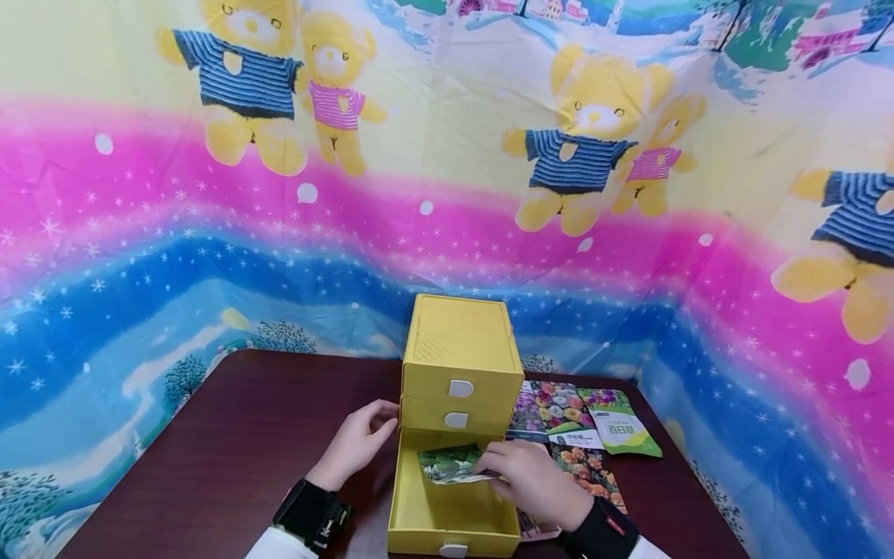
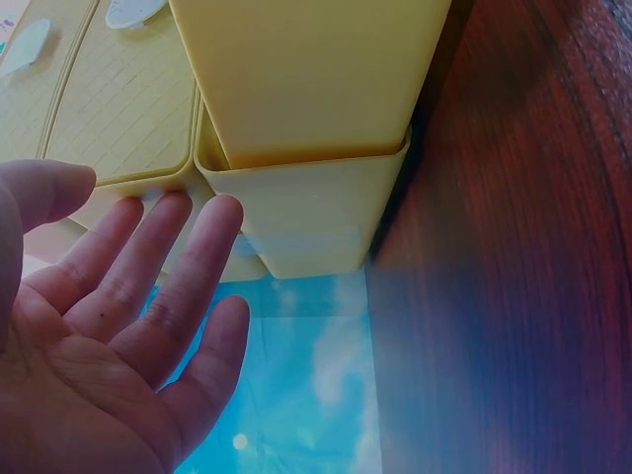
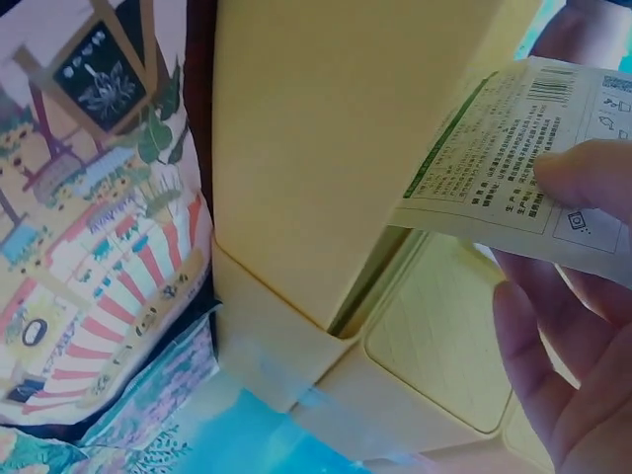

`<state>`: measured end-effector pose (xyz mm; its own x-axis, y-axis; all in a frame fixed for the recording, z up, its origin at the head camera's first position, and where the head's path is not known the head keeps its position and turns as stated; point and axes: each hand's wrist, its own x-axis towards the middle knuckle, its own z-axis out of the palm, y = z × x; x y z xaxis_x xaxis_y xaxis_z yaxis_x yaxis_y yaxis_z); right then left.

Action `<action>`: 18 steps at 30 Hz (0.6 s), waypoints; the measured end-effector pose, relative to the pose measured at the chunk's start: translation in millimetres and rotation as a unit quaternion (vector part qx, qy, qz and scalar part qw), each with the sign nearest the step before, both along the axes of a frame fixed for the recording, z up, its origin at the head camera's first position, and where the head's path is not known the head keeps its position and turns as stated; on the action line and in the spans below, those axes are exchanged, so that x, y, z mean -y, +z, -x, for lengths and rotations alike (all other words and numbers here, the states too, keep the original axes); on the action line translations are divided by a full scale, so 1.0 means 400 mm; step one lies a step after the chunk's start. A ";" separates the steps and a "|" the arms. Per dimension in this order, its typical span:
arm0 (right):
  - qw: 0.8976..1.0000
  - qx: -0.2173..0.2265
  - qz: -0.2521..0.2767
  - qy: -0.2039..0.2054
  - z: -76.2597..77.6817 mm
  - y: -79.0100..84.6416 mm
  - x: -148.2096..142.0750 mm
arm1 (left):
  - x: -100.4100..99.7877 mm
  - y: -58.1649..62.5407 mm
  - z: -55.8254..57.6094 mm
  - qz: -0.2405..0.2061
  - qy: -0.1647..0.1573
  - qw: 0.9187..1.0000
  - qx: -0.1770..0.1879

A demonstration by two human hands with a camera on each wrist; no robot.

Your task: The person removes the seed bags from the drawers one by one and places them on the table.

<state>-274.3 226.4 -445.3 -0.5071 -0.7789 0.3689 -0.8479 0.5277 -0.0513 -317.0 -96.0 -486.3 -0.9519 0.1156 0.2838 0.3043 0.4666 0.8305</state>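
Note:
My right hand (image 1: 534, 477) pinches a flat seed packet (image 1: 450, 464) between thumb and fingers, over the pulled-out bottom drawer (image 1: 426, 508) of a yellow three-drawer box (image 1: 461, 334). In the head view the packet's face is green; the right wrist view shows the printed white back (image 3: 484, 148) with a barcode. My left hand (image 1: 356, 442) is at the box's left side. Its fingers (image 2: 188, 276) are spread and gently bent, with nothing held, and the fingertips appear to touch the edge of the box. The upper two drawers are closed.
Several flower seed packets (image 1: 569, 411) lie to the right of the box, and a green and white one (image 1: 621, 423) is outermost. An illustrated packet with pink stripes (image 3: 99, 217) stands close beside the drawer. The dark wooden table (image 1: 279, 419) meets a bear-print cloth behind.

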 end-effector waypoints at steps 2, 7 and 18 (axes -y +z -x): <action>1.000 -0.007 0.011 0.000 0.000 0.006 -0.003 | 0.000 -0.001 0.000 0.000 0.000 1.000 -0.002; 0.998 -0.040 0.045 0.002 0.002 0.021 -0.011 | 0.000 0.000 0.000 0.001 0.000 1.000 -0.004; 0.990 -0.109 0.078 -0.047 -0.007 0.093 -0.071 | 0.000 0.002 0.000 0.006 0.001 1.000 -0.004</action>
